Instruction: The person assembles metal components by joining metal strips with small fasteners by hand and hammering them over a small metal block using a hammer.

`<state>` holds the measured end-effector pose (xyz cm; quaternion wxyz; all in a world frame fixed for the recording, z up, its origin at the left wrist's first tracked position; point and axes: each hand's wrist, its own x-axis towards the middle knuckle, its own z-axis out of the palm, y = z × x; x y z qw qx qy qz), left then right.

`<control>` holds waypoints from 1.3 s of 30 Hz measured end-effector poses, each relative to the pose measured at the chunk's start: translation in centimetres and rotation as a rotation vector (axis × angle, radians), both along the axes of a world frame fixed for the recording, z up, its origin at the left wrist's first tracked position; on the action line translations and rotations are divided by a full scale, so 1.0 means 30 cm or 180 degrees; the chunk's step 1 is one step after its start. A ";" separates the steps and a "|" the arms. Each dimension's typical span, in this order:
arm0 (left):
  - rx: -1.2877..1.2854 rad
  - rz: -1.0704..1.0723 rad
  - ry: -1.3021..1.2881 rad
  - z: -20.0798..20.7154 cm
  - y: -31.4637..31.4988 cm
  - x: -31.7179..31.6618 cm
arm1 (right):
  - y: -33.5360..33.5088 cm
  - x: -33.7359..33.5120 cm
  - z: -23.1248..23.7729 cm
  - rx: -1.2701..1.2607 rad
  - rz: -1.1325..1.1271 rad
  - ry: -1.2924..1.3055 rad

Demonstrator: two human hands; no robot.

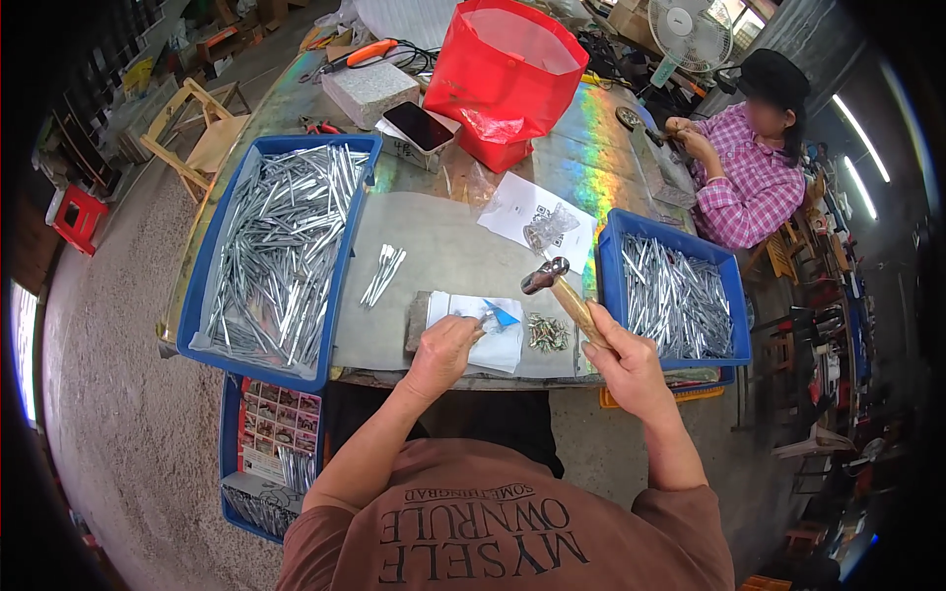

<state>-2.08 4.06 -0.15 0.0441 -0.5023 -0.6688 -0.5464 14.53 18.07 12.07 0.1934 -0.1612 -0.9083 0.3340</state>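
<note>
My right hand is wrapped round the wooden handle of a hammer. The hammer's dark metal head is raised over the table, left of the hand. My left hand is closed at the edge of a block covered with white paper. Its fingertips are pinched together, and what they hold is too small to make out. Just beyond them a small blue triangular piece rests on the paper. Between my hands lies a pile of small metal fasteners. Several thin metal rods lie in a bunch beyond my left hand.
Blue trays full of metal rods stand left and right. A red bag, a phone, a stone block and a printed sheet sit farther back. A co-worker in a checked shirt works at the far right.
</note>
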 end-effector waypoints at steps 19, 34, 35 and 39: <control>-0.0203 0.0166 -0.0151 0.019 0.008 -0.042 | 0.073 -0.086 -0.196 -0.2873 -0.0642 -0.0487; 0.0178 -0.0157 -0.3700 0.013 0.003 -0.016 | 0.264 -0.411 -0.480 -0.3415 -0.0075 -0.0474; 0.0169 -0.0160 -0.3699 0.017 0.004 -0.015 | 0.273 -0.423 -0.491 -0.3421 -0.0080 -0.0469; 0.0166 -0.0157 -0.3812 0.019 0.003 -0.013 | 0.262 -0.435 -0.494 -0.1671 -0.0203 -0.0771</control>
